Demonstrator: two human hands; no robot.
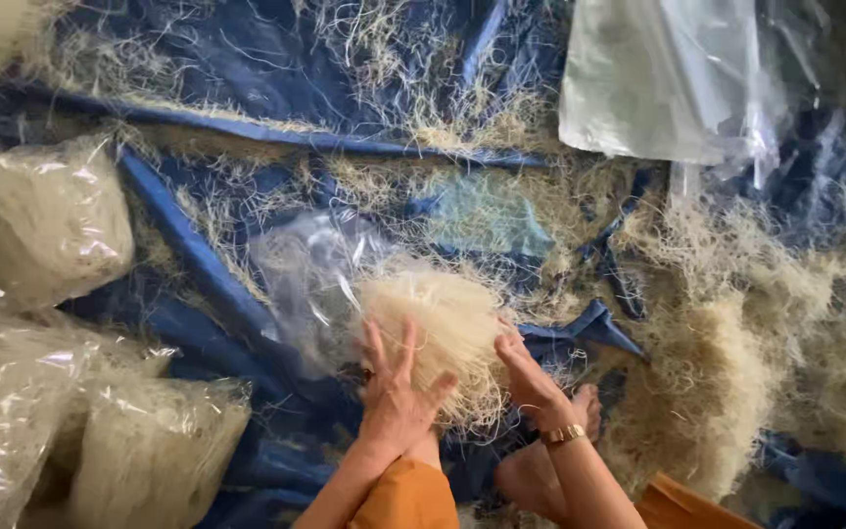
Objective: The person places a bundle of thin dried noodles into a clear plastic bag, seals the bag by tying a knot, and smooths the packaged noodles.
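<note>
Left hand: fingers spread, palm pressed flat against the near left side of a pale bundle of dried vermicelli noodles; open, not clenched. Right hand: fingers together, cupped against the bundle's right flank at about 4 o'clock; a gold wristwatch on the wrist. Both hands squeeze the bundle between them.

Bundle: lies at centre on a blue tarpaulin, its far left edge meeting an empty clear plastic bag at 10 o'clock.

Surrounding stock: loose noodle heap at 3 o'clock; filled clear bags of noodles at 9 o'clock and more at 7 o'clock; folded clear plastic sheet at 1 o'clock; stray strands over the tarpaulin. Bare foot and orange garment at 6 o'clock.

Handling note, as judged: even pressure from both palms should keep the brittle strands compact; stray ends look best tucked inward, since sharp squeezing would likely snap them.
</note>
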